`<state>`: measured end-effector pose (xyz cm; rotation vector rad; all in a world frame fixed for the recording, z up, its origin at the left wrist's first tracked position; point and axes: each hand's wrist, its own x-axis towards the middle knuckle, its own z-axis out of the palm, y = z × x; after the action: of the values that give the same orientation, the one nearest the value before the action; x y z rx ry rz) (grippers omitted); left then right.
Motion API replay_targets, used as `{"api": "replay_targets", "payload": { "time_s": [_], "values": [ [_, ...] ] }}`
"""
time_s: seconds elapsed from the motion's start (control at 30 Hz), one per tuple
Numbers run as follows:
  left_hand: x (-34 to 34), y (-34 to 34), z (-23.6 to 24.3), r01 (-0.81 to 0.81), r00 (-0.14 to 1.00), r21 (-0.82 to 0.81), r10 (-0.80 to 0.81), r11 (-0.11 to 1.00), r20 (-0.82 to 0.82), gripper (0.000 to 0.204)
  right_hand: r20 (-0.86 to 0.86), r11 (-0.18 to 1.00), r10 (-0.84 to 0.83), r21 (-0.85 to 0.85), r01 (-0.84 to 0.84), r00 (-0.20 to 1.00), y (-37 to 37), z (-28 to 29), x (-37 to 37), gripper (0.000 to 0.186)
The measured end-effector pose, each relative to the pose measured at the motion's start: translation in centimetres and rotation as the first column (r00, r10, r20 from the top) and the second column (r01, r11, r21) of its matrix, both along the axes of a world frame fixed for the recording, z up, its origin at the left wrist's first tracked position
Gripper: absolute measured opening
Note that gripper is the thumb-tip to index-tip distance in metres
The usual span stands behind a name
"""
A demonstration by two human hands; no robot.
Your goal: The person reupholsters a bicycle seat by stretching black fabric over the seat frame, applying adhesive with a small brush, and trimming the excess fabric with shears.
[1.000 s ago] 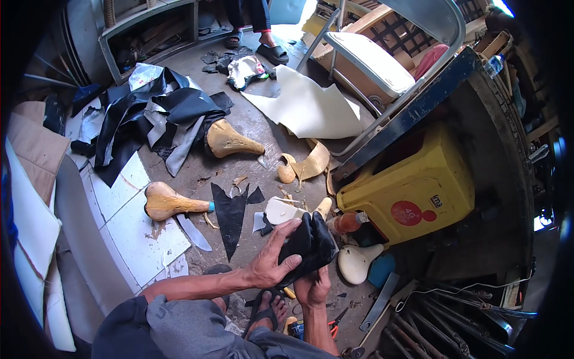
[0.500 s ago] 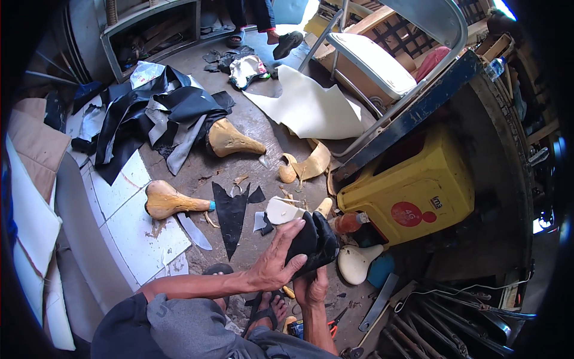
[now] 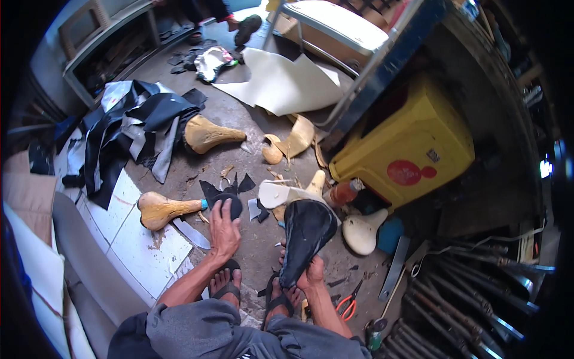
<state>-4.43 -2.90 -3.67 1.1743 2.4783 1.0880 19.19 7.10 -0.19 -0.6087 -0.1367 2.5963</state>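
Note:
My left hand (image 3: 223, 230) has left the black covered saddle (image 3: 305, 233) and has its fingers curled over a dark rounded piece (image 3: 230, 206), beside black scraps (image 3: 242, 183) on the concrete floor. My right hand (image 3: 307, 269) grips the narrow lower end of the saddle, partly hidden by it, with the wide end upward. A tan saddle form (image 3: 158, 209) with a blue tip lies left of my left hand, near a knife (image 3: 190, 231). A cream sheet piece (image 3: 269, 192) and a pale saddle form (image 3: 362, 233) lie about the held saddle.
Dark material heaps (image 3: 143, 125), a tan form (image 3: 206, 134) and a cream sheet (image 3: 281, 81) lie ahead. A yellow plastic stool (image 3: 433, 134), bottle (image 3: 342, 194), orange-handled pliers (image 3: 348, 308) and metal parts (image 3: 460, 317) sit at right. A person's feet (image 3: 245, 30) show at the back.
My left hand let go of the black saddle and moved left onto the dark rounded piece. My right hand tilted the saddle, showing its broad face. The whole view has shifted.

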Motion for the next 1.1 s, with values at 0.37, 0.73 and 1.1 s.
{"api": "replay_targets", "payload": {
  "time_s": [0.37, 0.73, 1.1],
  "values": [
    [4.3, 4.3, 4.6, -0.133, -0.301, 0.288, -0.316, 0.948, 0.9, 0.046, 0.53, 0.866, 0.22, 0.28, -0.414, 0.819, -2.0, -1.0, 0.7, 0.033],
    [3.7, 3.8, 6.0, -0.279, -0.229, 0.178, -0.245, 0.944, 0.942, 0.025, 0.639, 0.765, -0.481, -0.028, -0.643, -0.6, -5.9, -6.4, 21.5, 0.043],
    [3.0, 3.3, 7.1, -0.201, -0.224, 0.212, -0.255, 0.956, 0.941, 0.025, 0.942, 0.942, -0.294, 0.256, -0.217, -0.164, -5.8, -7.6, 28.8, 0.062]
  ]
}}
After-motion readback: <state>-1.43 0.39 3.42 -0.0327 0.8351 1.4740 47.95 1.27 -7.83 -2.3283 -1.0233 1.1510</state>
